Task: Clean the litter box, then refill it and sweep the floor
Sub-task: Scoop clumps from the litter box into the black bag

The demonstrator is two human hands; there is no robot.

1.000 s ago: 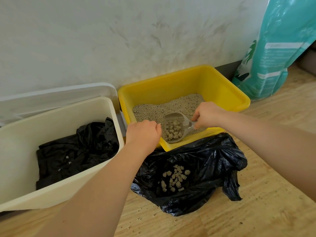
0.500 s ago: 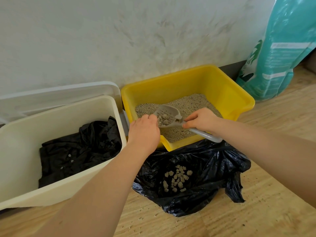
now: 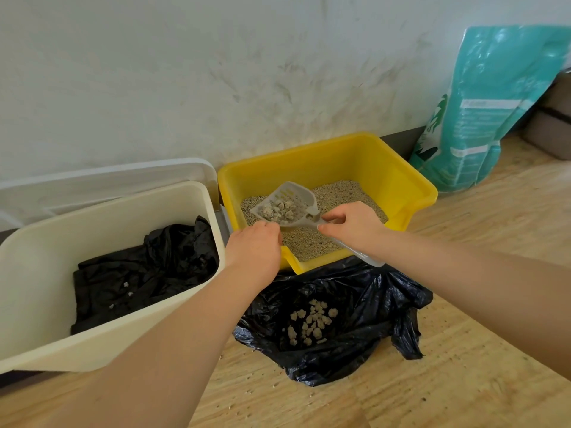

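At the left of the frame we see the cream bin (image 3: pixel 37 304) lined with black plastic. It plays no part in the coming move. Just right of it, our left hand (image 3: pixel 255 250) curls over the near left corner of the yellow litter box (image 3: pixel 401 177), which sits at centre against the wall. The fingers bend over the rim and appear to steady the box, though the fingertips are hidden.

Right of that, the grey scoop (image 3: pixel 287 205) hangs over the litter with a load of pale clumps in its bowl. Its long axis runs from the bowl at upper left down to the handle end at lower right, which already juts past the box's near wall. Our right hand (image 3: pixel 352 227) pinches the handle near its neck.

The relation that matters is this: the open black bag (image 3: pixel 370 304), with clumps (image 3: pixel 310 324) already in it, lies directly below the scoop in the frame, on the near side of the box. We judge the scoop must come toward the bottom of the frame over the near rim, then tip. The right hand is the nearer one to do this.

At far right stands the teal litter bag (image 3: pixel 482 112), unused so far.
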